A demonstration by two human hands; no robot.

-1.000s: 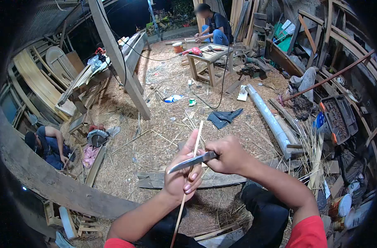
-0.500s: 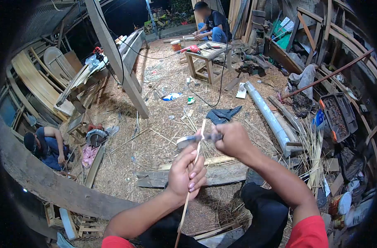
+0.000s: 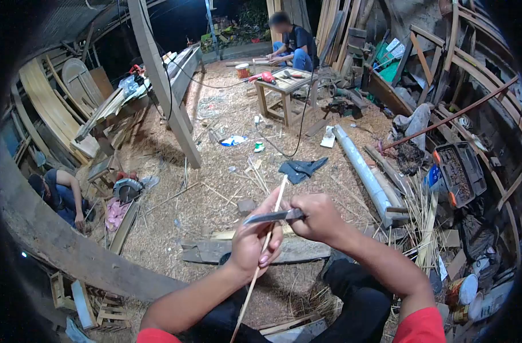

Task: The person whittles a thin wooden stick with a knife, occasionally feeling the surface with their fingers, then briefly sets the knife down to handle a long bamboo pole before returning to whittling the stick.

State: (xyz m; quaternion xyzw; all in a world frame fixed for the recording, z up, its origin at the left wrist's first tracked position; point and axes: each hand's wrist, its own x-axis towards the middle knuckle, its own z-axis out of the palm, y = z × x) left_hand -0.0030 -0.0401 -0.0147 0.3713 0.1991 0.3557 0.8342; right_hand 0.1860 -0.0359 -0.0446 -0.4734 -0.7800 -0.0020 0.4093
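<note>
My left hand (image 3: 253, 243) holds a long thin wooden strip (image 3: 250, 288), which slants from below up past the fingers to a pale tip. My right hand (image 3: 318, 218) is wrapped round the handle end of a knife (image 3: 271, 217). The blade points left and lies across the strip, over the fingers of my left hand. Both hands are close together in front of my knees. Beyond them on the floor lies a dark cloth (image 3: 302, 170).
A wooden plank (image 3: 307, 251) lies just beyond my feet. A grey beam (image 3: 361, 171) and thin strips (image 3: 424, 228) are at the right. One person (image 3: 300, 43) sits behind a small table (image 3: 287, 86); another (image 3: 66, 194) crouches left near a circular saw (image 3: 126, 188).
The knife blade, blurred before near the strip's upper part, now shows clearly across it, slightly lower. The view has shifted a little. Both hands keep their hold.
</note>
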